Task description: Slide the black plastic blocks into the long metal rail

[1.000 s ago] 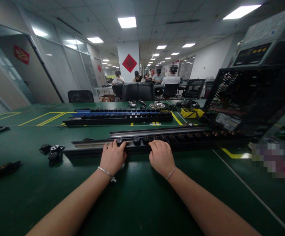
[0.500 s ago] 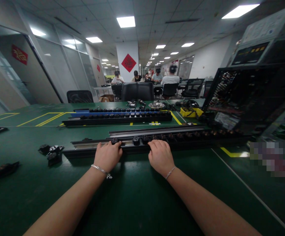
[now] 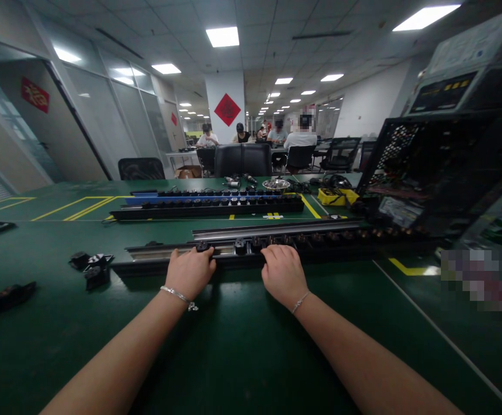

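A long black rail [image 3: 142,268] with a bare metal channel at its left end lies across the green table in front of me. Several round black socket modules sit along it, closer together toward the right. My left hand [image 3: 190,272] is closed around one black socket module [image 3: 202,246] in the channel, thumb on its right side. My right hand [image 3: 284,275] curls its fingers over the rail's near edge, beside another socket module [image 3: 257,245]. Its fingertips are partly hidden. Between my hands a socket module [image 3: 240,246] sits untouched.
Loose black modules [image 3: 95,271] lie left of the rail. A separate metal-faced strip [image 3: 276,229] runs behind it. Farther back are another filled black rail [image 3: 207,212], a blue rail [image 3: 147,199] and a yellow basket [image 3: 337,197]. An open computer case [image 3: 441,173] stands at right.
My left hand has slid left along the rail with the socket module, widening the gap to the module on its right. For the last half second it has stayed there. My right hand keeps its place.
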The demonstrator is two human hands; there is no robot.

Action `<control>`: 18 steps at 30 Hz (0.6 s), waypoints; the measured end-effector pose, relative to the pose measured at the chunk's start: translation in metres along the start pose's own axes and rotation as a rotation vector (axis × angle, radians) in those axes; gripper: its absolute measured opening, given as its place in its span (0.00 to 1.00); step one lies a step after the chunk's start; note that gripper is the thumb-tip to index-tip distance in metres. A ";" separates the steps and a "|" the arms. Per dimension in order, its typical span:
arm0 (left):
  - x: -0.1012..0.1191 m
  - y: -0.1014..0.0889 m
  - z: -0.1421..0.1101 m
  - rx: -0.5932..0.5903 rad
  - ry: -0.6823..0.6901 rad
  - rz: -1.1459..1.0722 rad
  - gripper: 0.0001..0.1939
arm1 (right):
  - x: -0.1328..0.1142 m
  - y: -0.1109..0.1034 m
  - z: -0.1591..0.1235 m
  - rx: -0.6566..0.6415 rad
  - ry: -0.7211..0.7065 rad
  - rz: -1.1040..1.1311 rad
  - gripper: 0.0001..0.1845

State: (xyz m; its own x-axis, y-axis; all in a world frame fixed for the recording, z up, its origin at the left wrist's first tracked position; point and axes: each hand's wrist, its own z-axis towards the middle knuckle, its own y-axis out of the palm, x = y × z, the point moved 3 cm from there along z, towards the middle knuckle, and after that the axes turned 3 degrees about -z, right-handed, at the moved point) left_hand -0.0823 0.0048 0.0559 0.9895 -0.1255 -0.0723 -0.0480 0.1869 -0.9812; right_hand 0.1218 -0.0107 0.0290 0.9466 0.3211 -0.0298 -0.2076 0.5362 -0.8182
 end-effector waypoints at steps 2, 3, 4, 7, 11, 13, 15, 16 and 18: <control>0.000 0.000 0.000 -0.003 0.004 -0.002 0.22 | 0.000 0.000 0.000 0.006 0.001 0.011 0.16; 0.000 0.000 0.000 -0.002 0.003 -0.001 0.22 | 0.000 -0.001 0.000 0.005 0.001 0.015 0.17; 0.000 0.000 0.001 0.001 0.000 0.000 0.22 | 0.000 -0.001 0.000 0.003 0.001 0.019 0.17; 0.000 0.000 0.001 0.018 0.000 0.004 0.22 | 0.000 -0.001 0.000 -0.001 0.002 0.022 0.17; 0.000 -0.002 0.000 0.020 0.000 0.005 0.22 | 0.000 -0.001 0.000 -0.006 0.003 0.021 0.17; -0.002 -0.003 0.000 0.011 -0.020 0.006 0.23 | 0.000 -0.001 0.000 -0.010 0.006 0.020 0.17; -0.003 -0.004 0.000 -0.005 -0.033 0.001 0.23 | 0.000 -0.001 0.000 -0.013 0.010 0.020 0.17; -0.004 -0.004 0.000 -0.014 -0.035 -0.003 0.23 | 0.000 -0.001 0.000 -0.014 0.011 0.019 0.17; -0.004 -0.005 0.000 -0.032 -0.040 -0.007 0.23 | 0.000 -0.001 0.000 -0.014 0.012 0.019 0.17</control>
State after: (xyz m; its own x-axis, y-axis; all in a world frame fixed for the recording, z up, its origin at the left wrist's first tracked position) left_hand -0.0858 0.0039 0.0612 0.9945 -0.0875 -0.0584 -0.0444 0.1544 -0.9870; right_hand 0.1218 -0.0109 0.0300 0.9453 0.3218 -0.0526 -0.2226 0.5189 -0.8254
